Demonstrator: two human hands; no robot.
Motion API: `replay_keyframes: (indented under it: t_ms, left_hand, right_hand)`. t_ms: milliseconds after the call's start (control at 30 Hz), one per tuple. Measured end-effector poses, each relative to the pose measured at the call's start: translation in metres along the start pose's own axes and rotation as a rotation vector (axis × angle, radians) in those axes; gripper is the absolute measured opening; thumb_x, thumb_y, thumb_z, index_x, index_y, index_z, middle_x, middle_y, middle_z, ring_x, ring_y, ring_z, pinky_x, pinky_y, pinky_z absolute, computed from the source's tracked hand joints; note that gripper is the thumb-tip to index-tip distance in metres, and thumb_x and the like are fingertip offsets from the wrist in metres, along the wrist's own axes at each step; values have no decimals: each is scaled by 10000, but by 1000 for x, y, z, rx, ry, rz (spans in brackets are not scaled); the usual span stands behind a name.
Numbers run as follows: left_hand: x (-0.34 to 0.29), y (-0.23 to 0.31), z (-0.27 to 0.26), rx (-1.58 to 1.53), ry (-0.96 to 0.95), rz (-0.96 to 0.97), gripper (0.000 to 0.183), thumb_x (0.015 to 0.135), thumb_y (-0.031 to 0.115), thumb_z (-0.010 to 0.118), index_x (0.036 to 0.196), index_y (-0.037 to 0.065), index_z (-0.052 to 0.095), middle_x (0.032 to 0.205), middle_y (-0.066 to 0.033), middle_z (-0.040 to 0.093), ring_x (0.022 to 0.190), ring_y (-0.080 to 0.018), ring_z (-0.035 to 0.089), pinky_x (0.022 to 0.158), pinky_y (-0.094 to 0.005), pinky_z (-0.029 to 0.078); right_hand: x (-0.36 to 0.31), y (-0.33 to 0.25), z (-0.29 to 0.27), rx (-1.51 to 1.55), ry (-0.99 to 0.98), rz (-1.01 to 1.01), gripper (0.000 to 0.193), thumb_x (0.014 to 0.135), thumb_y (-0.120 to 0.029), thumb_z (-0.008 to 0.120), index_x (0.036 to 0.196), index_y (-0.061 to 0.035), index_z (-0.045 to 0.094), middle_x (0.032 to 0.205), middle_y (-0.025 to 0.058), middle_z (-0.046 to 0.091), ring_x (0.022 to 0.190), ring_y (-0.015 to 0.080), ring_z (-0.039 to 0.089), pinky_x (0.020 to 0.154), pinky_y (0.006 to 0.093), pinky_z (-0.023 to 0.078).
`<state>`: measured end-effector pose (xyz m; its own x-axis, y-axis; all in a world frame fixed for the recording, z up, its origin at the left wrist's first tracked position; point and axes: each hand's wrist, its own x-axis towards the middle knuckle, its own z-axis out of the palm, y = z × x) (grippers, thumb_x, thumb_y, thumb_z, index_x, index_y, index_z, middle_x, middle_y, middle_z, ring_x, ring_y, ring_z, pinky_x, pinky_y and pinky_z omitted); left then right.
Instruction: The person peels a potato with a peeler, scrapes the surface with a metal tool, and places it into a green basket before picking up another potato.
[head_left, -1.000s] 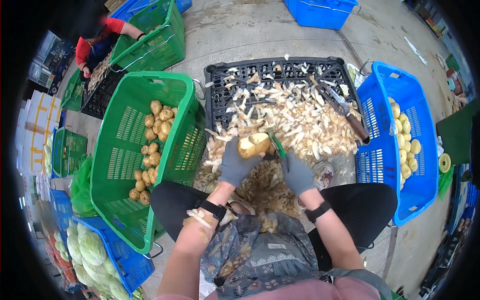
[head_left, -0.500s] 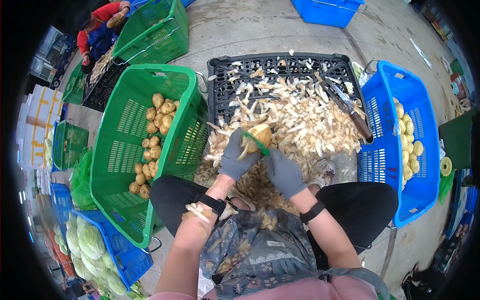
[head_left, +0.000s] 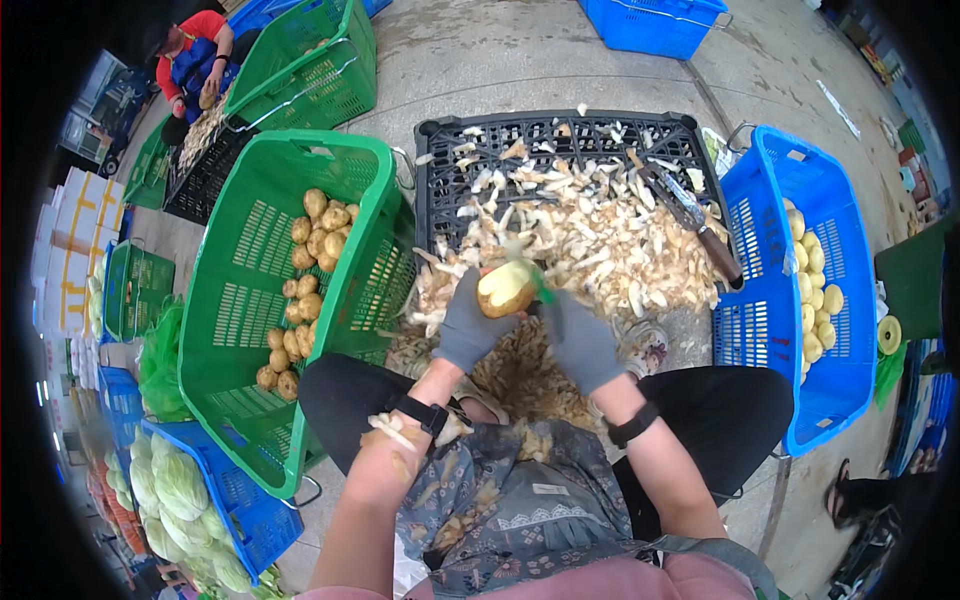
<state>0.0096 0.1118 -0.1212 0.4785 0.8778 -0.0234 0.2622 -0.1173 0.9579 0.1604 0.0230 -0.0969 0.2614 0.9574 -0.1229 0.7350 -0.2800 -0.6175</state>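
My left hand (head_left: 468,325), in a grey glove, is closed around a partly peeled potato (head_left: 506,290), its pale yellow flesh showing on top and brown skin below. In my gloved right hand (head_left: 580,345) is a green peeler (head_left: 543,288), blurred by motion, at the potato's right side. Below and beyond both hands, peelings (head_left: 610,250) cover much of a black plastic crate (head_left: 437,180). Across the crate's right side lies a knife (head_left: 715,245) with a brown handle. Unpeeled potatoes (head_left: 318,240) sit in the green basket (head_left: 235,310) at left; peeled potatoes (head_left: 815,290) sit in the blue basket (head_left: 752,240) at right.
Another person (head_left: 195,60) in red sits at the far left beside a second green basket (head_left: 310,75). A blue crate (head_left: 655,22) stands at the far edge. Cabbages (head_left: 170,490) fill a blue crate at lower left. A passer-by's leg (head_left: 880,497) shows at lower right.
The potato has turned in my left hand, showing more peeled flesh. My right hand with the peeler has shifted slightly right. A passer-by's leg has come in at lower right.
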Motion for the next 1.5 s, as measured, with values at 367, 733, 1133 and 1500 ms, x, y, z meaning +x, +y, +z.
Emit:
replay_keyframes:
  t_ms: [367,733,1133,1500]
  left_hand:
    - [1,19,2,-152,-23,-61,702,596,147,809,1144,12,392,1032,-100,549,940,-173,556,801,-289,468]
    - [-13,-2,5,106,79,57,776,592,174,825,1170,-2,337,1083,-148,524,981,-195,550,798,-302,472]
    - [-12,5,10,-201,-11,-119,740,620,136,805,1167,-9,328,1072,-128,534,965,-179,558,792,-287,479]
    - [-8,0,11,-105,-76,-48,756,597,58,788,1202,24,335,1086,-116,512,976,-197,557,801,-300,495]
  right_hand:
    - [-10,3,8,21,-21,52,267,913,-290,420,941,-25,424,670,222,586,621,413,576,553,500,442]
    - [-14,18,22,-105,68,43,200,900,-237,430,926,-39,425,659,199,577,551,375,576,503,494,453]
    - [-13,14,12,-86,40,-13,200,903,-228,453,997,-54,424,646,193,588,588,374,587,529,481,447]
    - [-7,8,7,174,-86,93,302,912,-329,416,1022,-49,444,735,224,595,645,406,581,553,492,443]
